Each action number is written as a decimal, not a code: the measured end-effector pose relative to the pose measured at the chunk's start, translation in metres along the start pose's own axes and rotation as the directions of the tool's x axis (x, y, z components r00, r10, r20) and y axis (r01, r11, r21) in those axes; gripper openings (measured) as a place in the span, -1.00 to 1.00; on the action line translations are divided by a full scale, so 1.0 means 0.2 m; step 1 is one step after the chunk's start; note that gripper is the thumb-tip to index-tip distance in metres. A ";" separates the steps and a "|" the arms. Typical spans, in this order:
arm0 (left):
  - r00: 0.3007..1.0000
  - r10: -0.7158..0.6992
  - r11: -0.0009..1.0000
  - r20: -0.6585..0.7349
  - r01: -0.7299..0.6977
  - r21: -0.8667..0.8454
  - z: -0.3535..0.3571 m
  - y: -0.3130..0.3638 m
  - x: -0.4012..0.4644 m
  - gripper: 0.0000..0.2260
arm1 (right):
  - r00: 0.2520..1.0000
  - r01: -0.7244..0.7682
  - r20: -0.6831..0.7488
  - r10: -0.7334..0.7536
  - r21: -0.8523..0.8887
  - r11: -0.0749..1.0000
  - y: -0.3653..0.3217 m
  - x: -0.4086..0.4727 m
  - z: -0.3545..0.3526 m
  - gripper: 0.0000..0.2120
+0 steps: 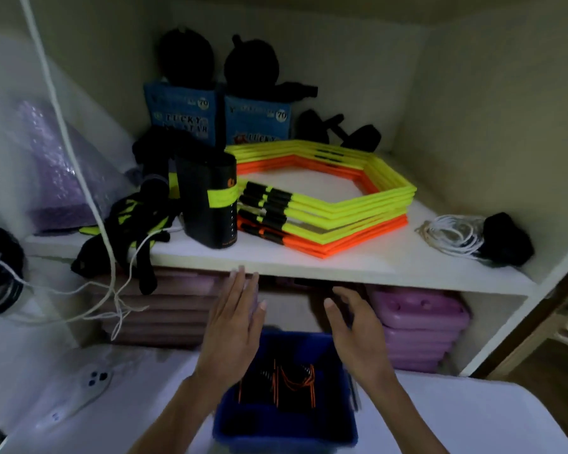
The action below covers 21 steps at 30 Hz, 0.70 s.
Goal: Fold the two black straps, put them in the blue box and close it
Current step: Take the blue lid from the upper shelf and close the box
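The blue box [284, 421] stands open on the white worktop [456, 417], and the black straps [277, 383] with orange edges lie inside it. The left hand [233, 329] and the right hand [358, 332] are above the box, both flat and spread, holding nothing.

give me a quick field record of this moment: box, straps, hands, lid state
box: blue box, open at the top, on a white surface below the shelf
straps: black straps with orange trim lying inside the box
left hand: open, empty, above the box's left side
right hand: open, empty, above the box's right side
lid state: not closed
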<state>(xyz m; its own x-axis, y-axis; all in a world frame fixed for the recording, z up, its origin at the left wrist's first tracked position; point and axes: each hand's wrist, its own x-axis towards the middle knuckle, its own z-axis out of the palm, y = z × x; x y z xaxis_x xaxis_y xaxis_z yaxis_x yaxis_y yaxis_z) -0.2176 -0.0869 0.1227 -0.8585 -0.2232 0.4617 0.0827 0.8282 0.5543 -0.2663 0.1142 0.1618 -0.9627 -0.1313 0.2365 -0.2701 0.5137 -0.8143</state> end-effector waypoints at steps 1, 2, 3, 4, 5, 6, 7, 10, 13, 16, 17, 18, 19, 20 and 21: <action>0.998 0.054 0.998 -0.034 -0.054 -0.008 -0.06 0.09 0.08 -0.46 | 0.998 0.052 -0.033 -0.053 -0.009 0.999 -0.08 0.04 -0.07 -0.66; 0.992 0.105 0.994 -0.073 -0.106 -0.010 -0.12 0.18 0.15 -0.49 | 0.993 0.101 -0.066 -0.102 -0.018 0.995 -0.16 0.07 -0.15 -0.65; 0.983 0.146 0.989 -0.108 -0.147 -0.005 -0.18 0.28 0.23 -0.50 | 0.983 0.155 -0.099 -0.156 -0.026 0.988 -0.24 0.10 -0.22 -0.64; 0.975 0.179 0.984 -0.134 -0.181 0.001 -0.25 0.38 0.29 -0.51 | 0.970 0.205 -0.127 -0.208 -0.033 0.978 -0.33 0.13 -0.30 -0.63; 0.964 0.213 0.977 -0.158 -0.214 0.007 -0.32 0.47 0.36 -0.51 | 0.955 0.252 -0.153 -0.255 -0.039 0.967 -0.42 0.16 -0.38 -0.63; 0.950 0.253 0.967 -0.185 -0.254 0.019 -0.38 0.57 0.43 -0.50 | 0.938 0.293 -0.179 -0.297 -0.046 0.955 -0.50 0.19 -0.45 -0.62; 0.932 0.295 0.955 -0.211 -0.294 0.037 -0.45 0.65 0.50 -0.50 | 0.919 0.332 -0.205 -0.336 -0.054 0.942 -0.58 0.22 -0.53 -0.62; 0.862 0.413 0.910 -0.292 -0.399 0.109 -0.66 0.91 0.71 -0.51 | 0.843 0.436 -0.292 -0.451 -0.119 0.892 -0.83 0.32 -0.75 -0.63; 0.793 0.492 0.871 -0.360 -0.459 0.179 -0.86 1.16 0.88 -0.51 | 0.763 0.498 -0.358 -0.539 -0.207 0.842 -1.07 0.39 -0.96 -0.61; 0.701 0.564 0.824 -0.436 -0.506 0.253 -1.05 1.39 1.02 -0.53 | 0.680 0.548 -0.415 -0.605 -0.260 0.795 -1.32 0.42 -1.18 -0.62; 0.675 0.579 0.813 -0.458 -0.519 0.264 -1.10 1.46 1.07 -0.54 | 0.650 0.562 -0.438 -0.621 -0.273 0.781 -1.39 0.43 -1.24 -0.66; 0.649 0.590 0.803 -0.480 -0.531 0.270 -1.15 1.53 1.12 -0.55 | 0.615 0.574 -0.465 -0.637 -0.290 0.766 -1.46 0.45 -1.31 -0.70; 0.626 0.602 0.793 -0.496 -0.541 0.279 -1.20 1.60 1.18 -0.56 | 0.569 0.585 -0.496 -0.656 -0.316 0.747 -1.53 0.47 -1.37 -0.73; 0.607 0.612 0.784 -0.507 -0.548 0.290 -1.23 1.66 1.24 -0.58 | 0.517 0.589 -0.527 -0.675 -0.352 0.727 -1.59 0.49 -1.43 -0.75; 0.594 0.619 0.778 -0.513 -0.553 0.299 -1.26 1.72 1.30 -0.59 | 0.475 0.582 -0.546 -0.690 -0.394 0.712 -1.64 0.52 -1.48 -0.75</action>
<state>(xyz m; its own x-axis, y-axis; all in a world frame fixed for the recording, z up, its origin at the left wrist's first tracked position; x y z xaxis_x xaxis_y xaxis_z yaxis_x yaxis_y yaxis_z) -0.2840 0.0098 0.6082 -0.1992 0.1163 0.9730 0.3875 0.9213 -0.0308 -0.2739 0.1827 0.6108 -0.2627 0.0461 0.9638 -0.7465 0.6231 -0.2333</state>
